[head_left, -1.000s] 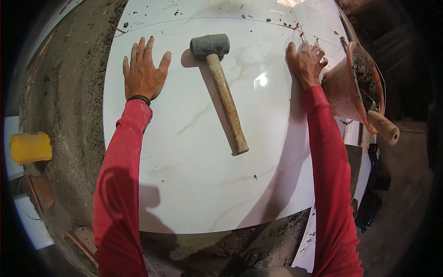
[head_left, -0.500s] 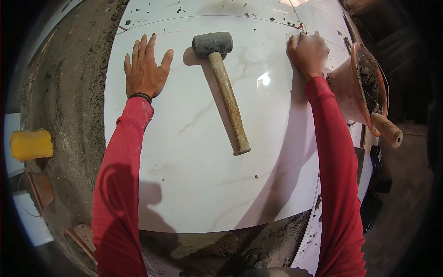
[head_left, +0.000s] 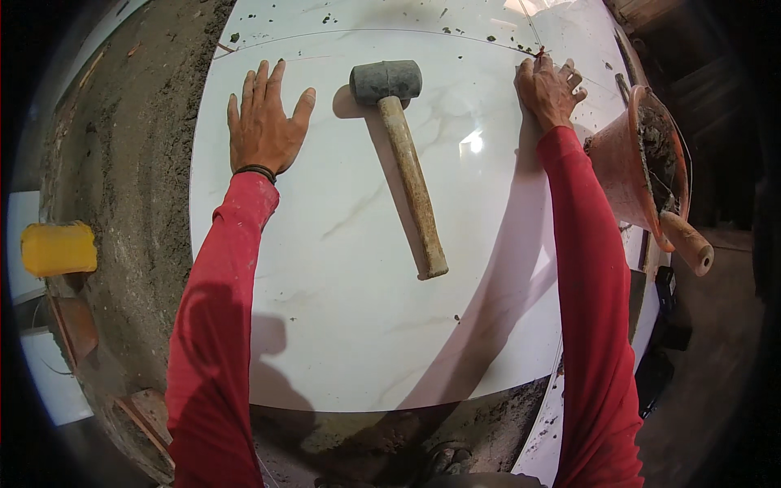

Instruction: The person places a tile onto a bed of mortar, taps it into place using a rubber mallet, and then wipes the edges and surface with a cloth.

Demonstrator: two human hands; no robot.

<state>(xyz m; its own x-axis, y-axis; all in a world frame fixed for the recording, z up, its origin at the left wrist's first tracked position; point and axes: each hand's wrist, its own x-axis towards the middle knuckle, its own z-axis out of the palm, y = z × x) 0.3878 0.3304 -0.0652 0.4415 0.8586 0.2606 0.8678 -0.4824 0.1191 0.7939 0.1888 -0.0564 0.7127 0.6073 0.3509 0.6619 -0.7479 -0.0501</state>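
Note:
A large white marble-look tile (head_left: pixel 366 309) fills the middle of the view. My left hand (head_left: pixel 264 126) lies open on its upper left, fingers spread and empty. My right hand (head_left: pixel 549 98) rests on the upper right part, fingers apart and slightly bent, beside a small red piece (head_left: pixel 540 52) at the seam. Between my hands lies a rubber mallet with a dark head (head_left: pixel 384 80) and a pale wooden handle (head_left: pixel 415 199). A salmon-pink bucket (head_left: pixel 614 167) with grey mortar stands right of my right hand, a wooden-handled tool (head_left: pixel 687 244) jutting from its lower side.
A grey mortar bed (head_left: pixel 138 179) runs along the left, with a yellow container (head_left: pixel 58 248), a brown board (head_left: pixel 75 325) and white tile pieces (head_left: pixel 49 378). Dark objects (head_left: pixel 665 293) lie at the lower right. Further tiling (head_left: pixel 390 16) with scattered debris continues beyond the seam.
My right hand has moved slightly up and right along the tile. The whole view has shifted a little, the mallet appearing slightly further right. My left hand remains flat on the tile.

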